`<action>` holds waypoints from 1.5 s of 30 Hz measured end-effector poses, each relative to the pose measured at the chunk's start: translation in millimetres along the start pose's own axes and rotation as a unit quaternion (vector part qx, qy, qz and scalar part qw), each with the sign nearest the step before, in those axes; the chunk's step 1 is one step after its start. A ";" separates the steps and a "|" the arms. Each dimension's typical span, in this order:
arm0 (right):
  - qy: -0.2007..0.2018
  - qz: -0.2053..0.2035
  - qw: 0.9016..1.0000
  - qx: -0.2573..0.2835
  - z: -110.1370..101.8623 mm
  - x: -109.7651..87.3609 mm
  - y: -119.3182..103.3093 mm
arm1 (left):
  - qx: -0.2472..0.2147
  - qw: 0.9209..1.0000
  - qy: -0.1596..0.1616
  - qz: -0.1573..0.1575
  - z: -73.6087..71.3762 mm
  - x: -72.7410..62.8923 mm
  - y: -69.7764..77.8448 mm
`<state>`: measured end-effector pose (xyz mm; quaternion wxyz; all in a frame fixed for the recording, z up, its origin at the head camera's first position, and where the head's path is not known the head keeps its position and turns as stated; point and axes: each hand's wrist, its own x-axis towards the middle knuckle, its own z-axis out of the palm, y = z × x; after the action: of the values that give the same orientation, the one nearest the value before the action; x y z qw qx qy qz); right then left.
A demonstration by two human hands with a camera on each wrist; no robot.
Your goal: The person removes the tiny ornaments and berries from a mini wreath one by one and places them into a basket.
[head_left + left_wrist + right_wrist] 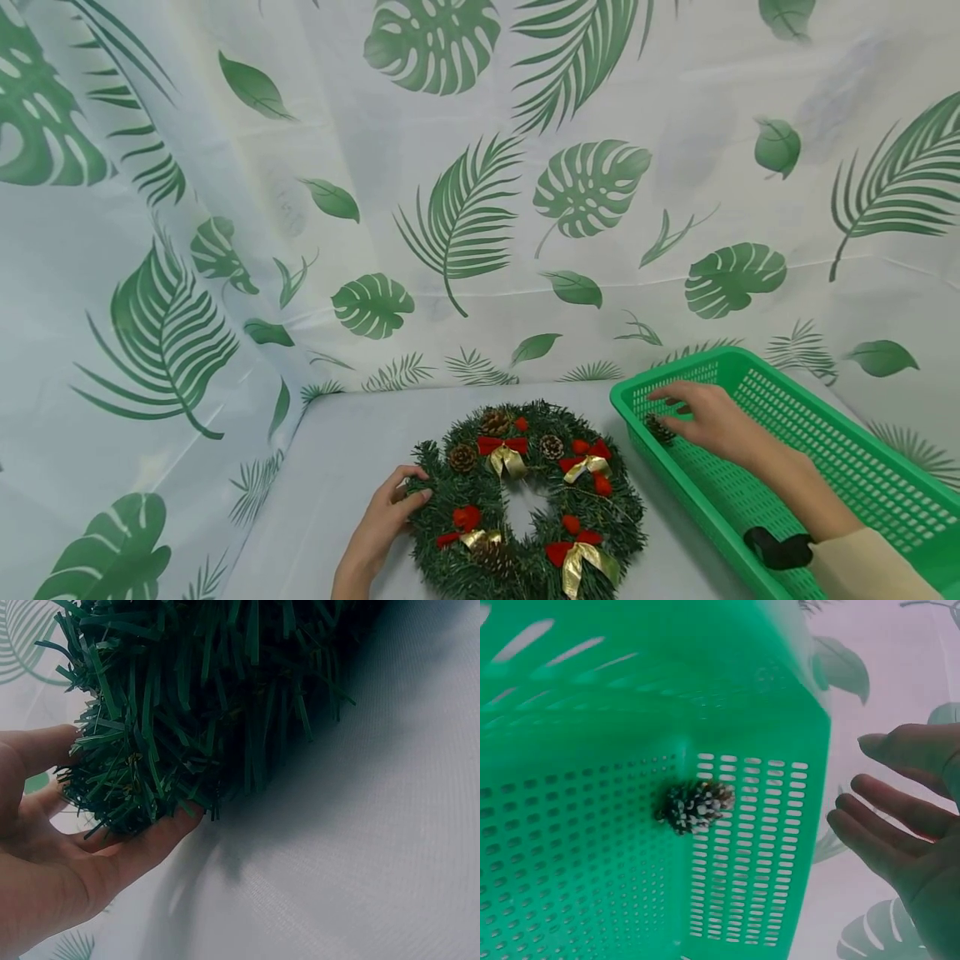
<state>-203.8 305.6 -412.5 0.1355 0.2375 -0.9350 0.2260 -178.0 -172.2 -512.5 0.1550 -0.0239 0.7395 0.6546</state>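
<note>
A green Christmas wreath lies on the white cloth, decked with pine cones, red berries and red-and-gold bows. At its left edge my left hand grips a tuft of the needles; the left wrist view shows fingers beneath the greenery and the thumb at its side. Over the far end of the green plastic basket is my right hand, fingers spread and nothing held. A single loose pine cone lies inside the basket against the end wall, apart from the fingers in the right wrist view.
The perforated basket wall stands upright to the right of the wreath. White sheeting printed with green leaves hangs behind and on the left. A black band circles the right forearm at the sleeve.
</note>
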 end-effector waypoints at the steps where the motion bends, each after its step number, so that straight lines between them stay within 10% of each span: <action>1: -0.001 -0.001 1.000 0.000 -0.2 0.6 -1.4 | 0.000 1.000 0.000 0.000 -0.2 0.2 -0.2; 45: -0.037 -0.028 0.998 0.035 33.0 26.5 -56.1 | -0.004 1.000 0.000 -0.002 -2.1 2.5 -2.5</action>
<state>-202.8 235.4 -411.3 0.0984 0.2763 -0.9238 0.2461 -180.2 -174.1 -515.4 0.1566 -0.0261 0.7371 0.6569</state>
